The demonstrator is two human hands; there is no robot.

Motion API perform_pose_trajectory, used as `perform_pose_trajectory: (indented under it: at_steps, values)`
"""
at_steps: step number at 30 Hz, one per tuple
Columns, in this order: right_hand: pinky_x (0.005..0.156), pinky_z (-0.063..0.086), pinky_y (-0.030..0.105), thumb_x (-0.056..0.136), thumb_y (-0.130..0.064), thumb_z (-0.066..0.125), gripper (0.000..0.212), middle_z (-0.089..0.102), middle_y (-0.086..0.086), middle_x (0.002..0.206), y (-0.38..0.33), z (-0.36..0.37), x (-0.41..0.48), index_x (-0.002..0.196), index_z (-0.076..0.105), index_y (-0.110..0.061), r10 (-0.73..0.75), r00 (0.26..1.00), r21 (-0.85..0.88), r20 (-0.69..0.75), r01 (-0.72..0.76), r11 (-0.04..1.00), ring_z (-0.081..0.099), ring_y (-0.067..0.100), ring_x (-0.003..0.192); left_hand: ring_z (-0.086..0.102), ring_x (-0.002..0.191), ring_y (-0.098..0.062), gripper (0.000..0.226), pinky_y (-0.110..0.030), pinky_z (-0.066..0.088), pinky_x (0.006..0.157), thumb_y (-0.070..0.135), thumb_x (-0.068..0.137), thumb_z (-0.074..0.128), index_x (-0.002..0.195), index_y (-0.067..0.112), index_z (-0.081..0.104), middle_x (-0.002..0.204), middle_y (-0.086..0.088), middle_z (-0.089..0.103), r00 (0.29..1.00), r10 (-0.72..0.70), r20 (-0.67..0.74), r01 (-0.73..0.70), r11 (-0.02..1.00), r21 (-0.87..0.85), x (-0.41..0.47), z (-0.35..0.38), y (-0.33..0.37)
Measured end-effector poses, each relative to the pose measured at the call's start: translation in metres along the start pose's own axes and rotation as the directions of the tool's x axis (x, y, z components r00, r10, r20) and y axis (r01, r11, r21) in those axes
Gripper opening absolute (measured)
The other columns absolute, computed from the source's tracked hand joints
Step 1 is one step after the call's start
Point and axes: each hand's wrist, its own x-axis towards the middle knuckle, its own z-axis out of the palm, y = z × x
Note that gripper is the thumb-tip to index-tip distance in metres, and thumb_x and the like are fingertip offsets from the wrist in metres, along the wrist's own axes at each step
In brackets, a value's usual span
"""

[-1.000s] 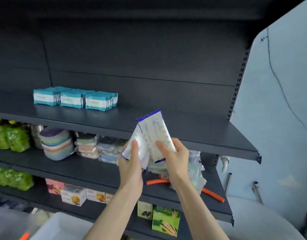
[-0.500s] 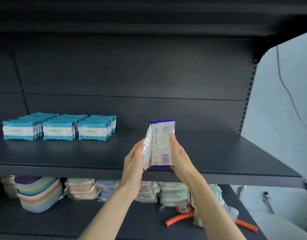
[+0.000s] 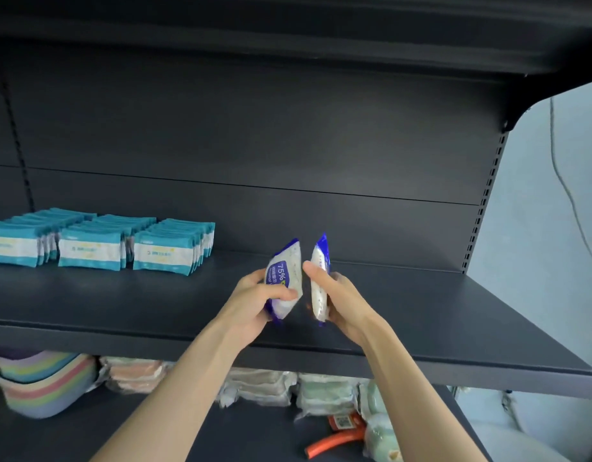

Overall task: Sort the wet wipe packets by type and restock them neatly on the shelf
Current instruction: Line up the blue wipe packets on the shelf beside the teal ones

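Head view looks up at a dark metal shelf [image 3: 421, 328], where three tidy rows of teal packets [image 3: 98, 251] stand on edge at the far left, well apart from the hands. Over the bare middle of the board, the left hand [image 3: 251, 301] grips a purple-and-white packet [image 3: 284, 278] marked "75%" — thumb laid across its printed face, fingers curled round behind — and the right hand [image 3: 343, 303] pinches a second packet [image 3: 319, 285] of the same colours, edge-on to the camera, thumb up its near side and fingers wrapped at the back. Both packets are upright over the front part of the shelf, close beside each other with a narrow gap between; whether either touches the board I cannot tell. Judging by the matching colours, these two are one type, different from the teal ones, so the step in hand looks like starting a new group for this type. The next move calls for setting each one down on its long edge, faces turned the same way, clear of the teal rows, and letting go gently, since soft pouches like these will likely flop over with nothing to prop them. On the lower shelf [image 3: 88, 441] sit stacked pastel bowls [image 3: 41, 385], wrapped bundles [image 3: 258, 388] and an orange hose [image 3: 334, 443].
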Motion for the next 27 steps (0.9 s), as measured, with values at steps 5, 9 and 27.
perform_pose_trajectory:
  at_steps: [5, 9, 27]
  values:
    - [0.063, 0.051, 0.024, 0.086, -0.055, 0.058, 0.049, 0.064, 0.001, 0.087, -0.001, -0.009, 0.061, 0.1, 0.049, -0.009, 0.006, 0.979, -0.102, -0.204, -0.028, 0.994, 0.063, 0.013, 0.074, 0.068, 0.095, -0.022, 0.032, -0.036, 0.055, 0.08, 0.005, 0.084, 0.067, 0.115, 0.011, 0.059, 0.106, -0.008, 0.07, 0.993, 0.057, -0.105, -0.055, 0.998, 0.024, 0.057, -0.015, 0.006]
    - [0.058, 0.049, 0.019, 0.094, -0.033, 0.057, 0.037, 0.062, -0.003, 0.091, -0.001, -0.02, 0.112, 0.117, 0.04, -0.009, 0.061, 0.974, -0.128, -0.217, -0.09, 0.988, 0.062, 0.007, 0.073, 0.067, 0.083, -0.016, 0.018, -0.03, 0.053, 0.072, 0.007, 0.091, 0.058, 0.107, 0.015, 0.061, 0.097, -0.004, 0.07, 0.981, 0.063, -0.184, -0.068, 0.997, -0.021, 0.111, -0.027, 0.013]
    - [0.063, 0.055, 0.028, 0.079, -0.005, 0.075, 0.026, 0.07, 0.002, 0.085, 0.018, -0.063, 0.236, 0.085, 0.051, -0.015, -0.198, 0.91, -0.371, -0.364, 0.053, 0.927, 0.069, 0.017, 0.077, 0.064, 0.095, -0.016, 0.025, -0.026, 0.05, 0.078, 0.008, 0.085, 0.068, 0.105, 0.012, 0.055, 0.109, -0.007, 0.066, 0.983, 0.154, -0.097, -0.083, 0.852, 0.517, 0.272, -0.086, -0.004]
